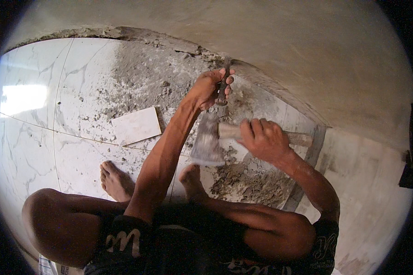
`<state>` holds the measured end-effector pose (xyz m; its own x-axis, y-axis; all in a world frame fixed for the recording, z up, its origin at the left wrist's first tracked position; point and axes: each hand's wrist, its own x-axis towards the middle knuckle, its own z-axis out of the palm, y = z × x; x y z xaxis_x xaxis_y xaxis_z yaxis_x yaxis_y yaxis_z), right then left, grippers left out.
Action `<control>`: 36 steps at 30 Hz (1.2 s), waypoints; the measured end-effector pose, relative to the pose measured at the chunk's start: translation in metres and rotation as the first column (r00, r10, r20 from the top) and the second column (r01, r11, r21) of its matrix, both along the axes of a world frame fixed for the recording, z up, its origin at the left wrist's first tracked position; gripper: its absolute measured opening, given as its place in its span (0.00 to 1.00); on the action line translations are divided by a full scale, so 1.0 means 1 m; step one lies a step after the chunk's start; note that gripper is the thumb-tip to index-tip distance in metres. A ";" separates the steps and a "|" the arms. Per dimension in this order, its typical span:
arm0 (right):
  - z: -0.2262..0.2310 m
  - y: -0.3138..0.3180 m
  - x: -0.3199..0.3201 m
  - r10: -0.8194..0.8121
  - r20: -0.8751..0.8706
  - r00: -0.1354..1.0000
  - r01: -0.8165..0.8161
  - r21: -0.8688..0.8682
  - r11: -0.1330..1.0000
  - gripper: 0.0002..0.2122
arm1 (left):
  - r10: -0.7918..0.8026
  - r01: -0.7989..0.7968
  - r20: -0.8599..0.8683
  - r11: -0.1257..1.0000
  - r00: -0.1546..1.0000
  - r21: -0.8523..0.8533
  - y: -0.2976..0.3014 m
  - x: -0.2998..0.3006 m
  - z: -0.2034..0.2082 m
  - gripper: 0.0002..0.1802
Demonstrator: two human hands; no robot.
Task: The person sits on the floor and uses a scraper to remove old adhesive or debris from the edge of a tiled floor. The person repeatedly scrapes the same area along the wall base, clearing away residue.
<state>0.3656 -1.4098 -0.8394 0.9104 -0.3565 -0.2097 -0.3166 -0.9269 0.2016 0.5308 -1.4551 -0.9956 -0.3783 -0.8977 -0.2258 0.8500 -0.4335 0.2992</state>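
My left hand [214,87] is closed round a dark metal chisel [223,88], whose far end points at the broken base of the wall [228,59]. The chisel's struck end faces back toward me. In my right hand [264,140] is the wooden handle of a hatchet [207,140], gripped partway along. Its metal head, smeared by motion, hangs just short of the chisel's near end, apart from it. The handle's butt sticks out to the right of my fist.
Grey rubble and dust [147,78] lie over the white marbled floor tiles [36,151]. A loose white tile piece [136,126] rests left of my forearm. More broken mortar [252,183] is heaped near my right knee. My bare feet [117,181] are close by; a plastered wall [298,55] curves ahead.
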 end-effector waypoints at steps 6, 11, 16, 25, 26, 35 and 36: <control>0.006 0.015 0.008 0.343 0.219 0.913 -0.367 0.078 0.927 0.08 | 0.012 -0.012 0.017 1.000 1.000 -0.007 0.001 -0.001 0.004 0.16; -0.022 -0.015 -0.027 -0.074 -0.005 0.997 0.074 -0.020 0.997 0.07 | 0.024 -0.024 -0.027 1.000 0.999 0.004 -0.004 -0.009 0.011 0.15; -0.001 0.019 -0.001 0.188 0.274 0.943 -0.235 0.150 0.960 0.08 | 0.027 -0.027 -0.013 0.999 1.000 0.018 0.000 -0.001 0.001 0.14; -0.012 0.022 -0.014 0.110 0.191 0.975 -0.130 0.097 0.987 0.09 | 0.047 -0.046 -0.050 0.999 0.998 0.017 -0.003 -0.005 0.004 0.12; -0.003 0.036 0.001 0.182 0.238 0.954 -0.212 0.105 0.972 0.08 | 0.040 -0.040 -0.026 0.999 0.999 0.031 0.001 -0.003 0.003 0.13; -0.015 -0.002 -0.033 -0.114 0.109 0.987 0.113 0.016 0.993 0.11 | 0.020 -0.020 -0.002 1.000 1.000 0.018 -0.005 -0.008 0.009 0.15; -0.009 0.007 -0.028 -0.017 0.129 0.991 0.008 0.068 0.998 0.07 | 0.024 -0.024 0.009 1.000 1.000 0.019 -0.004 -0.007 0.007 0.15</control>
<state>0.3373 -1.4033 -0.8488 0.9269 -0.3574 -0.1142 -0.3479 -0.9327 0.0953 0.5239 -1.4590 -0.9887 -0.3545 -0.9021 -0.2461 0.8576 -0.4185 0.2989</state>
